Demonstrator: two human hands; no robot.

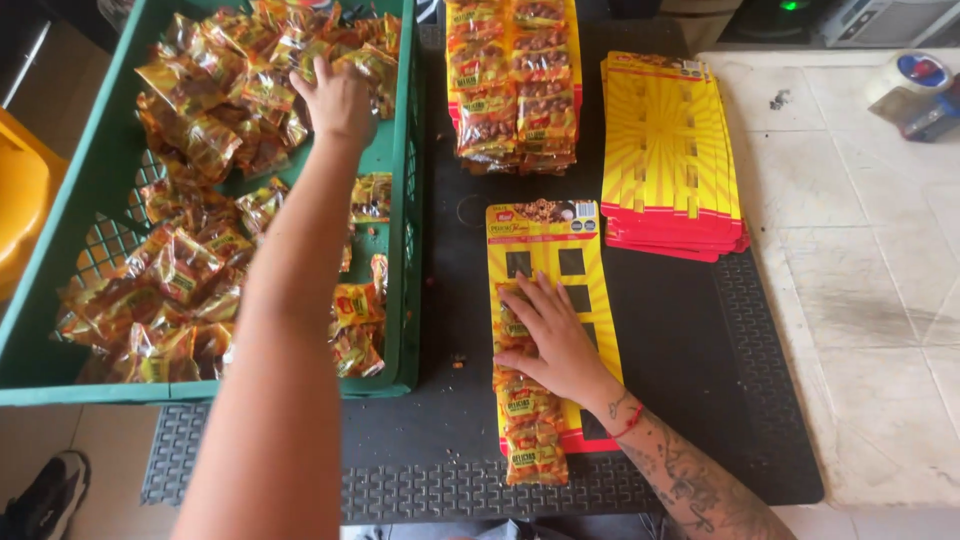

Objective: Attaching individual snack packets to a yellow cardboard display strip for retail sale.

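Observation:
My left hand (335, 100) reaches into the green plastic crate (405, 190), fingers closed around small shiny snack packets (240, 80) heaped at its far end. My right hand (545, 335) lies flat, fingers spread, on a yellow display card (540, 235) on the black rubber mat (680, 330). It presses on snack packets (530, 435) fixed in a column along the card's left side. The card's right side shows dark empty slots.
A stack of filled cards (512, 80) lies at the far middle, with a stack of blank yellow and red cards (668, 150) to its right. A tape roll (915, 75) sits on the white surface at far right. A shoe (45, 495) shows at bottom left.

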